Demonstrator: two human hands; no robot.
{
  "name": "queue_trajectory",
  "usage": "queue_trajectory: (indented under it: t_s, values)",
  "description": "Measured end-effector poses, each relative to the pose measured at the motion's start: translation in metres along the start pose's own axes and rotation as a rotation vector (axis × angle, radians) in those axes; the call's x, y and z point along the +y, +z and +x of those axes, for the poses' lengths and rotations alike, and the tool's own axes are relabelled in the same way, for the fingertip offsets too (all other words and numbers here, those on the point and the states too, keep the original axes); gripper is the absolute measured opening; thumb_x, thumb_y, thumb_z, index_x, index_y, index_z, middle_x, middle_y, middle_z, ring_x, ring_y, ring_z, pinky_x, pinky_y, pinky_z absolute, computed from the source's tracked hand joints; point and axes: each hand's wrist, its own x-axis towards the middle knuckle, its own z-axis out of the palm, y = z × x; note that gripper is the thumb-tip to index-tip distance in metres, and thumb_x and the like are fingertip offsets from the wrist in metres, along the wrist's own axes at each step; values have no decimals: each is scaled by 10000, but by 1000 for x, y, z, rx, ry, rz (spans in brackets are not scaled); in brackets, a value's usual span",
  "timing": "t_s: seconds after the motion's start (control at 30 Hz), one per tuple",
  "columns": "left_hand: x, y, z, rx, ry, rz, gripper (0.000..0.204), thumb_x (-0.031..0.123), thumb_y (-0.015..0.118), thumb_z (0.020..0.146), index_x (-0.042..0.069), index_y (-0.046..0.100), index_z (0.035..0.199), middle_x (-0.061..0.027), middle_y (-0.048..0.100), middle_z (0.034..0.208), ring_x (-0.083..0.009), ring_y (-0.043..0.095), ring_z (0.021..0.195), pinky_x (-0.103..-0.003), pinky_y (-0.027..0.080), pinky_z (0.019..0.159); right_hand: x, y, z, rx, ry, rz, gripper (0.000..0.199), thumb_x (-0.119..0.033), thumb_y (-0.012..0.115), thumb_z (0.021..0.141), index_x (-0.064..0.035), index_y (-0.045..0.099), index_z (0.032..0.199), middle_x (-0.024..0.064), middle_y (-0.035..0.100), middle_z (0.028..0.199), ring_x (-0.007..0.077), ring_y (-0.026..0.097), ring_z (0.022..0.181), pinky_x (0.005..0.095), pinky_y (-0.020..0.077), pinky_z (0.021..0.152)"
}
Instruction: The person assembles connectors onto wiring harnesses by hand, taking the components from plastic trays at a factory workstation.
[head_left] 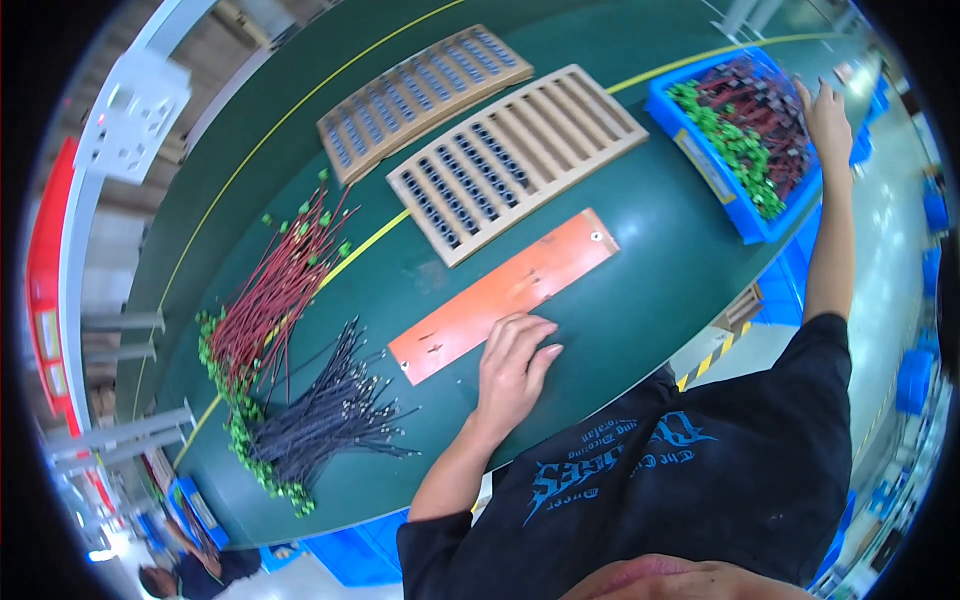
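My left hand (514, 366) rests at the near edge of a long orange board (505, 295), its fingers loosely bent and the thumb apart, with nothing visible in it. My right hand (828, 122) reaches out to the far right rim of a blue bin (748, 228), fingers apart and nothing visible between them. Inside the bin lie many dark red wires (755, 110) with green ends (735, 148) and dark parts at the other ends. Beyond the board, a wooden slotted tray (612, 122) holds rows of small dark parts (470, 180) in its left slots; its right slots are bare.
A second wooden tray (345, 172) with filled rows stands behind the first. On the left of the green table (600, 340) lie loose bunches of red wires (275, 295) and black wires (325, 420) with green ends. Another person (205, 570) is at the far lower left.
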Motion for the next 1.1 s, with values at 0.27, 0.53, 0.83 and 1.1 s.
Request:
queue_trajectory:
  t_s: [0.27, 0.53, 0.83, 1.1]
  values:
    - [4, 23, 14, 37, 136, 120, 202, 83, 785, 786, 25, 699, 959, -106, 673, 989, -303, 644, 963, -409, 522, 842, -275, -42, -115, -638, -647, 1082, 271, -208, 684, 934, 24, 647, 1068, 194, 657, 980, 348, 658, 907, 419, 518, 813]
    - [6, -77, -36, 164, 56, 654, 263, 42, 659, 732, 100, 697, 986, -45, 686, 1004, -253, 668, 927, -377, 521, 781, -315, -10, -118, -543, -591, 1018, 229, -187, 725, 922, 28, 660, 963, 135, 621, 836, 220, 605, 710, 334, 506, 677]
    - [-72, -312, -72, 668, -561, 1438, 240, 94, 659, 854, 82, 693, 1091, -137, 688, 975, -338, 631, 906, -451, 516, 780, -308, 46, -111, -639, -313, 1343, 192, -233, 553, 1057, -44, 556, 1026, -33, 467, 690, 32, 415, 585, 216, 330, 514]
    - [-67, -348, -34, 523, -480, 1375, 154, 80, 682, 807, 94, 770, 934, -91, 705, 893, -315, 630, 858, -441, 541, 769, -311, 34, -123, -606, -320, 1322, 187, -192, 618, 1023, -8, 590, 1009, 0, 585, 807, 35, 497, 696, 204, 411, 621]
